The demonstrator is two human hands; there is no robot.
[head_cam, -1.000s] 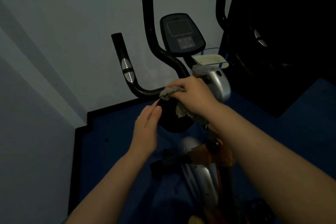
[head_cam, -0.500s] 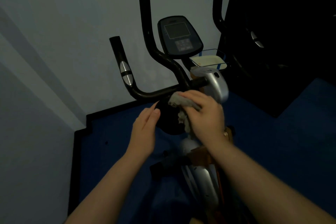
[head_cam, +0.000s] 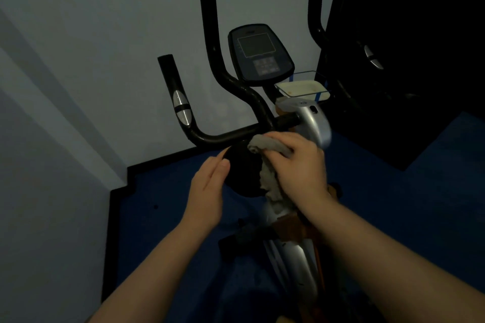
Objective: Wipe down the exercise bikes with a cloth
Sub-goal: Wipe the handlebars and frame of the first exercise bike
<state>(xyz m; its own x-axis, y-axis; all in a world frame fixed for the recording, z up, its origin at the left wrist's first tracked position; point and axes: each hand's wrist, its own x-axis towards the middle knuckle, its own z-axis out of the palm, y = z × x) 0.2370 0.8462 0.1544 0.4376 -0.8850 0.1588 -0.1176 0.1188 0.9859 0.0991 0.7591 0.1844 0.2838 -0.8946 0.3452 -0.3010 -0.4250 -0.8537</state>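
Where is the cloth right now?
In the head view, the grey cloth sits mid-frame in the right hand, pressed against the round black knob just below the handlebar.

Console (head_cam: 259, 54) behind handlebar (head_cam: 231, 136); tray (head_cam: 301, 88) right of console; cloth (head_cam: 267, 149) betw handlebar & knob (head_cam: 242, 173).

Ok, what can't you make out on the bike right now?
Head view only:
- Round black knob: right side covered by the cloth and right hand.
- Console screen: too dim to read.
- Right handlebar: lower part lost against the dark cabinet.
- Bike's lower frame: cut off by the bottom edge.
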